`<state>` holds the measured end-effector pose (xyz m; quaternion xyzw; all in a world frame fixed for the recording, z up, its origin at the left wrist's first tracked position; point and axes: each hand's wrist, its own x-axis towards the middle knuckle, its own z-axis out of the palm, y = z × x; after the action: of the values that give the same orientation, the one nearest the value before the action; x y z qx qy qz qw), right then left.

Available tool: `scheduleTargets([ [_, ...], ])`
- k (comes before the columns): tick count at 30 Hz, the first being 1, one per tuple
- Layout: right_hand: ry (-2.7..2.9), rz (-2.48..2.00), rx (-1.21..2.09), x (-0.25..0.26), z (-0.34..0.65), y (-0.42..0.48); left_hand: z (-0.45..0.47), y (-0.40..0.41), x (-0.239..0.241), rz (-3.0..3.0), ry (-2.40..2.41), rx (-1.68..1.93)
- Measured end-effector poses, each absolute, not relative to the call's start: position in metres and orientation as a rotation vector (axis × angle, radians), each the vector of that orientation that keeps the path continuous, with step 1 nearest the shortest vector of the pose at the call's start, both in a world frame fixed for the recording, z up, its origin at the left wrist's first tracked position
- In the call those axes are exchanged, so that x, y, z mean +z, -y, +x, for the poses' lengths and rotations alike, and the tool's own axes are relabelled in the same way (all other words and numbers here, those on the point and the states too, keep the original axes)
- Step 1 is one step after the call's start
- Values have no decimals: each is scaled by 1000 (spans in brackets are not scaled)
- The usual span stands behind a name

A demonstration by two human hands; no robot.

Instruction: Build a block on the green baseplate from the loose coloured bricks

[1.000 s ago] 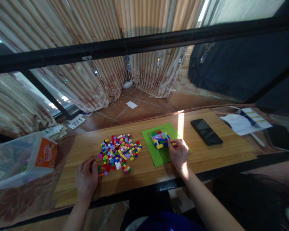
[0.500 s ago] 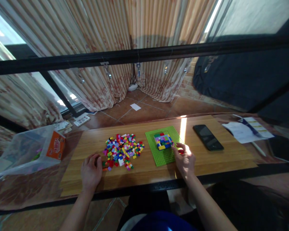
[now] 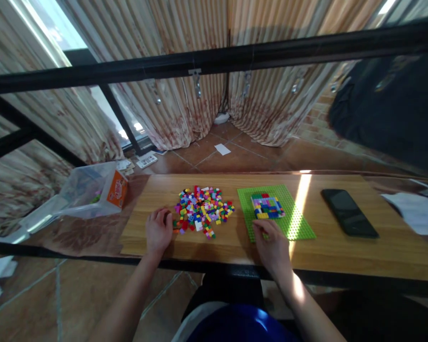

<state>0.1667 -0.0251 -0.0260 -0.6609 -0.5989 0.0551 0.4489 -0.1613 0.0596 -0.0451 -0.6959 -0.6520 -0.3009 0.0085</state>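
If slid right, the curled left hand (image 3: 159, 231) could scatter the pile (image 3: 204, 210); if pushed far, the bunched right hand (image 3: 272, 243) could jar the build (image 3: 268, 207); grip contents indiscernible.

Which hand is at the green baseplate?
The right hand, close to the brick structure; the left hand is beside the pile of loose bricks.

I'm seeing left hand (image 3: 159, 232) resting near wooden board's (image 3: 221, 249) near-left corner, just beside loose brick pile (image 3: 205, 206). Right hand (image 3: 272, 244) curling over green baseplate's (image 3: 294, 229) near edge, close to brick build (image 3: 269, 207). Phone (image 3: 348, 212) lying toward board's right end. Clear bin (image 3: 118, 190) sitting beyond left edge.
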Motion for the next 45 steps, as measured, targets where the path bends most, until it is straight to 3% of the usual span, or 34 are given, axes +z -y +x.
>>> scheduleTargets([
  [6, 1650, -1632, 316, -30, 133, 10, -161, -58, -45, -2161, 2057, -959],
  [20, 1999, -1631, 105, -35, 125, -17, -159, -56, -43, -2165, 2081, -965],
  [39, 2033, -1706, 211, -25, 124, -7, -162, -59, -45, -2176, 2033, -977],
  [45, 1691, -1672, 337, -28, 147, 12, -165, -61, -47, -2183, 1989, -977],
])
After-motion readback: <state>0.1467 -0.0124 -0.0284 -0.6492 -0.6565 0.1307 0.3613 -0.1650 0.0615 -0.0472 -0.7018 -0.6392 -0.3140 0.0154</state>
